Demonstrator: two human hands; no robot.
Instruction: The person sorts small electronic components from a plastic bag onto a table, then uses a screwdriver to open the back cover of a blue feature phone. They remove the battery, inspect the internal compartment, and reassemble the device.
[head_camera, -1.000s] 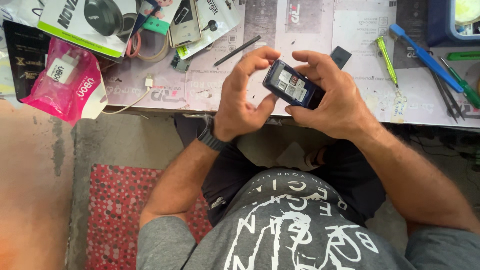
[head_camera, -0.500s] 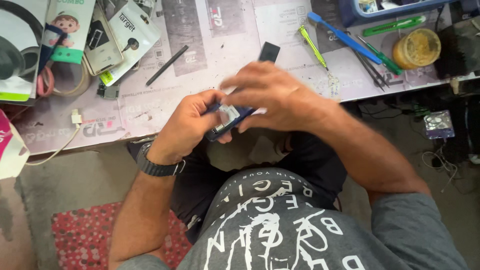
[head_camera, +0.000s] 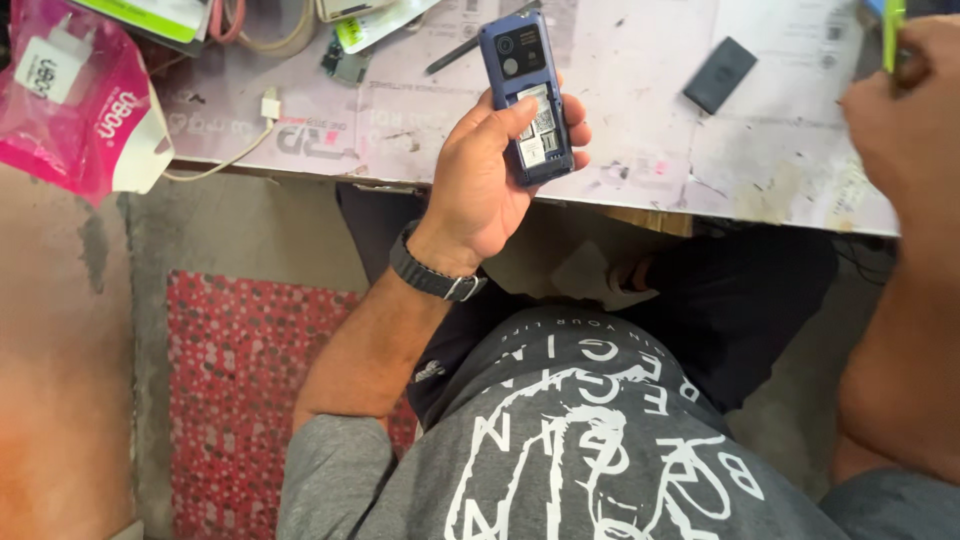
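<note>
Blue phone (head_camera: 527, 95), back cover off, gripped upright in the left hand (head_camera: 490, 180) over the tabletop (head_camera: 640, 150) edge. Right of the phone lies a dark battery (head_camera: 720, 74); farther right, the right hand (head_camera: 905, 110) pinches a green tool (head_camera: 892, 30).

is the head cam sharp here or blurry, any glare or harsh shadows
Head view: even, soft light with no glare or hard shadows; the blue phone in the left hand is sharp, its open back readable; the right hand, close to the lens at the frame edge, looks soft and slightly smeared.
</note>
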